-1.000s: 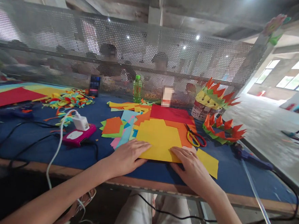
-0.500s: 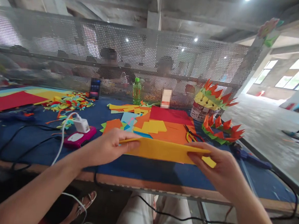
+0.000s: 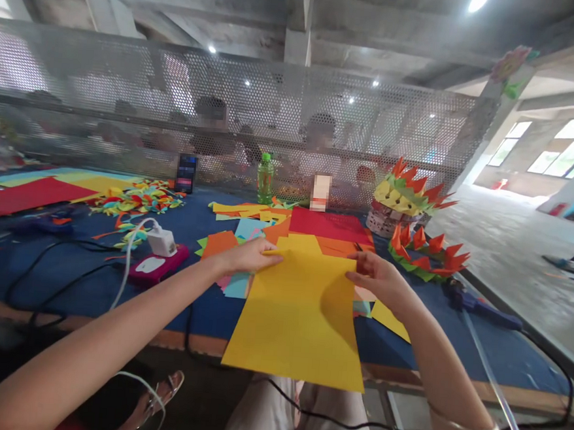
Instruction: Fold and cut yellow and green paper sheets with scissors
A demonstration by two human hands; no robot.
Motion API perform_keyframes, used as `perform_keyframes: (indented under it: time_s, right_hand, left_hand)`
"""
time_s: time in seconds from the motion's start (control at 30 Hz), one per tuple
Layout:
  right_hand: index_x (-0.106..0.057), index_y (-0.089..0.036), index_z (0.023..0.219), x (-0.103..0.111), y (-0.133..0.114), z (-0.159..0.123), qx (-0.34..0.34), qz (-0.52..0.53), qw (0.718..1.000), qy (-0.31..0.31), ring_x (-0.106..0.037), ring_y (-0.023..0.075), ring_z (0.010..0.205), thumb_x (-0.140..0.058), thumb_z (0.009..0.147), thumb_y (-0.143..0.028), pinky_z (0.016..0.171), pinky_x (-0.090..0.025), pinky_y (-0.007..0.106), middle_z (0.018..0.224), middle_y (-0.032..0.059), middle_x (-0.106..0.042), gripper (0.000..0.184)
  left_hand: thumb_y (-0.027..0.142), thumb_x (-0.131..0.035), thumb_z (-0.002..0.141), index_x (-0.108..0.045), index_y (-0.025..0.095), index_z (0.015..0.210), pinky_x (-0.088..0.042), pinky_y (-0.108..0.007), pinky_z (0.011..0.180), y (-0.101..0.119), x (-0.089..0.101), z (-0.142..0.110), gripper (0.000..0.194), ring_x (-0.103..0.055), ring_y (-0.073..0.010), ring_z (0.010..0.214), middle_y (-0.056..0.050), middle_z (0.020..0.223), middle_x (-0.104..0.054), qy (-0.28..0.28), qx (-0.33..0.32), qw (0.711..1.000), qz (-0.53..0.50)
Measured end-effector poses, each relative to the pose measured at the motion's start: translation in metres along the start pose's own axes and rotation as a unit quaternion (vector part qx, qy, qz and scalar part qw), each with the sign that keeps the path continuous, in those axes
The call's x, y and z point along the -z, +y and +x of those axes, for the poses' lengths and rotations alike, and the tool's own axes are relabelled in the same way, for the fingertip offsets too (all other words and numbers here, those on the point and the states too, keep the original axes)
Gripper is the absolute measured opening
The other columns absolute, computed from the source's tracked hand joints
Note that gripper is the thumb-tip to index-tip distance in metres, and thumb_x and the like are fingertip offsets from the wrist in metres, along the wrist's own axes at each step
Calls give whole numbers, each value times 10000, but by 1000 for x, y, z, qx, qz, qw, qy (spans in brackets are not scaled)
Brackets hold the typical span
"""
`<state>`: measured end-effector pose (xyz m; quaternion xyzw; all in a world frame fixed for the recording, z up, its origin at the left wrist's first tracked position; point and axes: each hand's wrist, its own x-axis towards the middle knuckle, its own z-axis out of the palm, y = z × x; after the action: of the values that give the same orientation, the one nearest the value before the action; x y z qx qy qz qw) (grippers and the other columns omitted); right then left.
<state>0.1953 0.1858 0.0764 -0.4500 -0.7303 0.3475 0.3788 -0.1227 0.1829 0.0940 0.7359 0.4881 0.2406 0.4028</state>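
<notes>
Both of my hands hold a large yellow paper sheet [image 3: 299,321] by its far corners above the blue table [image 3: 67,272]. My left hand [image 3: 247,257] pinches the far left corner. My right hand [image 3: 378,279] pinches the far right corner. The sheet slopes down toward me and its near edge hangs past the table's front edge, over my lap. Under and behind it lie loose coloured paper sheets [image 3: 325,227] in red, orange, yellow and light blue.
A pink device with a white charger [image 3: 159,252] and black cables lie at left. Spiky paper crowns [image 3: 422,247] stand at right near a blue glue gun [image 3: 477,303]. A green bottle [image 3: 265,177] stands by the perforated metal screen [image 3: 235,113]; people sit behind it.
A second ago the yellow sheet lay flat under both hands. I lifted it edge-on, and now it has swung open, held by its far corners and hanging toward me.
</notes>
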Motion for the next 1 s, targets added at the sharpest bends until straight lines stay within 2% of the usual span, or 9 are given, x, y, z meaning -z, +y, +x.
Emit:
perform_keyframes:
  time_s: [0.13,0.2,0.27,0.37,0.53,0.67,0.73,0.87,1.0]
  right_hand:
    - [-448,-219,1428,-15,14,10,59,-111,989,78,-566,343,1246,-799,695,-438,1020,-441,550,1367,168,-603,842]
    - [-453,-262,1455,-23,6,11,94,-168,978,81,-518,353,1287,-834,678,-324,1062,-375,563,1379,131,-608,867]
    - [-555,-267,1392,-28,-4,10,122,-218,965,78,-555,354,1214,-810,708,-207,1054,-349,569,1247,106,-689,732]
    - [-738,-276,1129,-32,-14,3,157,-269,947,82,-598,309,1116,-678,818,-86,1087,-278,543,1041,65,-753,369]
    - [-757,-278,998,-37,-1,-19,244,-356,898,88,-621,262,1117,-590,904,-53,1102,-249,476,1022,4,-781,295]
    - [-713,-236,1087,-44,15,-31,275,-414,865,66,-635,257,1097,-579,916,-57,1053,-298,433,1097,1,-781,282]
    - [-701,-218,1104,-46,20,-35,275,-421,863,53,-638,256,1091,-585,913,-61,1028,-320,419,1110,6,-780,273]
    - [-686,-201,1124,-47,22,-39,278,-430,857,50,-641,252,1079,-603,916,-85,1012,-341,411,1107,21,-773,252]
    - [-680,-193,1124,-48,16,-42,283,-437,853,41,-642,244,1051,-595,925,-92,980,-369,402,1086,38,-761,239]
  left_hand:
    - [678,-632,777,-436,203,553,-229,-242,477,-12,-6,12,561,-317,-86,456,57,502,-340,20,-33,998,54]
    - [619,-582,840,-508,194,587,-288,-243,500,-11,-8,12,500,-391,-107,477,45,506,-407,39,-53,995,74]
    - [535,-531,897,-636,187,711,-404,-258,587,-9,-9,8,408,-551,-161,593,8,601,-585,71,-72,991,92]
    - [409,-485,933,-731,198,998,-501,-334,856,-8,-9,-1,331,-682,-254,979,-63,1017,-767,114,-102,982,111]
    - [66,-407,858,-645,176,1314,-408,-422,1117,-24,-16,-20,527,-585,-247,1299,-102,1375,-655,85,-227,926,291]
    - [-52,-417,786,-456,186,1494,-332,-499,1176,-33,-32,-34,749,-428,-276,1440,-115,1570,-446,52,-230,870,432]
    - [-4,-467,847,-371,206,1543,-298,-492,1197,-31,-37,-39,733,-349,-276,1486,-109,1627,-341,31,-223,866,447]
    - [385,-640,925,-301,167,1570,-292,-411,1210,-22,-33,-43,761,-340,-263,1491,-123,1628,-328,-22,-164,896,413]
    - [612,-578,918,-340,155,1554,-276,-417,1210,-13,-23,-38,819,-346,-276,1488,-134,1612,-357,-31,-118,916,382]
